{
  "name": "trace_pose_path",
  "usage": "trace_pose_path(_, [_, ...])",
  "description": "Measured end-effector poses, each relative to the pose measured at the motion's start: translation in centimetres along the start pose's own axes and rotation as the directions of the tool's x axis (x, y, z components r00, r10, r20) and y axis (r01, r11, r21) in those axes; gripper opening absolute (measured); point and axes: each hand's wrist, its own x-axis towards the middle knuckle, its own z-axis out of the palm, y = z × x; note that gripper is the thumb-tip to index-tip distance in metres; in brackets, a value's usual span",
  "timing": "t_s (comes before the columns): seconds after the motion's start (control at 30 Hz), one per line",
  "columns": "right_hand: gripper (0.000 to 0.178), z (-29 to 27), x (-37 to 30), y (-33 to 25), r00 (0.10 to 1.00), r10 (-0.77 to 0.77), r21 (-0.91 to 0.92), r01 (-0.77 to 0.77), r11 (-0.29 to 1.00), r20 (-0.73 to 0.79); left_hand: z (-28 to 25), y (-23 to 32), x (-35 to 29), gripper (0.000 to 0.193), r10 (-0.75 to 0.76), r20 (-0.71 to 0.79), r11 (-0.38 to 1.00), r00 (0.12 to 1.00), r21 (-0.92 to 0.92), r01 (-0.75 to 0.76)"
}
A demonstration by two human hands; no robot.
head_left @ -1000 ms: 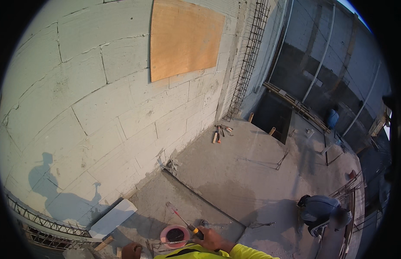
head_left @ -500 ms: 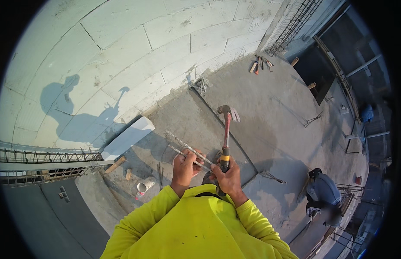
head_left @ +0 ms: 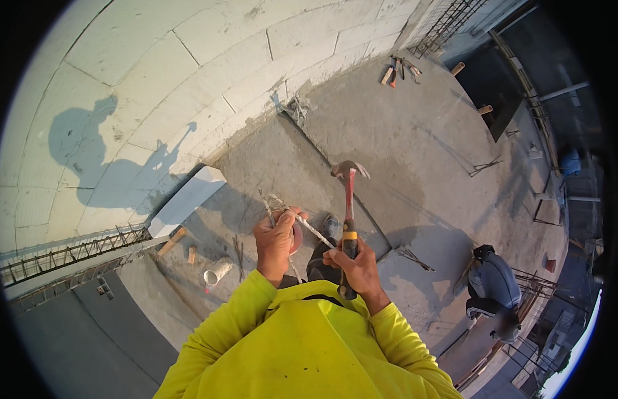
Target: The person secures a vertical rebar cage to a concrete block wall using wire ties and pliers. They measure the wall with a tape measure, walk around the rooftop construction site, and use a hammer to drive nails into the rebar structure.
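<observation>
In my right hand [head_left: 357,267] is a claw hammer [head_left: 349,199] with a red shaft and a black-and-yellow grip, its head pointing away from me. Those same fingers pinch the near end of a thin, whitish, speckled rod-like length [head_left: 313,232]. Its far part runs to my left hand [head_left: 276,243], which is closed around it. A second, similar length [head_left: 265,203] passes through the left hand at another angle; whether these are stiff rods or cord, I cannot tell. A reddish rounded thing [head_left: 296,238] shows at the left palm, mostly hidden.
A white block [head_left: 187,201] lies along the pale block wall [head_left: 209,86]. Nearby are a white cylinder [head_left: 218,271] and wood pieces [head_left: 171,241]. Hand tools [head_left: 393,72] lie farther off. At right, a person [head_left: 494,282] bends low near rebar [head_left: 532,286].
The two whitish lengths, nearly parallel before, now cross at an angle. My left hand has turned and shifted slightly left. The hammer stays upright in my right hand. The view has shifted slightly.
</observation>
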Motion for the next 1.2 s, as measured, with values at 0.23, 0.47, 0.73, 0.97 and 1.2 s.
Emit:
trace_pose_path(0.23, [0.023, -0.2, 0.6, -0.7, 0.996, 0.038, -0.091, -0.031, 0.995, 0.076, 1.0, 0.1, -0.4, 0.018, 0.074, -0.09, 0.986, 0.993, 0.158, -0.059])
trace_pose_path(0.47, [0.026, 2.4, -1.6, -0.1, 0.979, 0.158, 0.198, -0.181, 0.963, 0.13, 0.2, 0.1, -2.6, 0.02, 0.169, 0.033, 0.963, 0.985, 0.205, -0.172])
trace_pose_path(0.73, [0.027, 4.0, -4.3, 0.4, 0.958, -0.281, -0.021, 0.283, 0.959, 0.049, -4.2, 2.7, -5.8, 0.018, 0.265, 0.05, 0.909, 0.963, 0.32, -0.267])
trace_pose_path(0.97, [0.034, 9.2, -3.8, -2.2, 0.908, -0.415, 0.047, 0.413, 0.909, 0.053, -7.5, 2.6, -9.8, 0.015, 0.26, 0.137, 0.882, 0.956, 0.368, -0.293])
trace_pose_path(1.2, [0.025, 12.8, -4.5, -2.0, 0.928, -0.366, 0.201, 0.347, 0.916, 0.064, -9.3, 3.2, -12.4, 0.017, 0.529, 0.117, 0.723, 0.84, 0.455, -0.519])
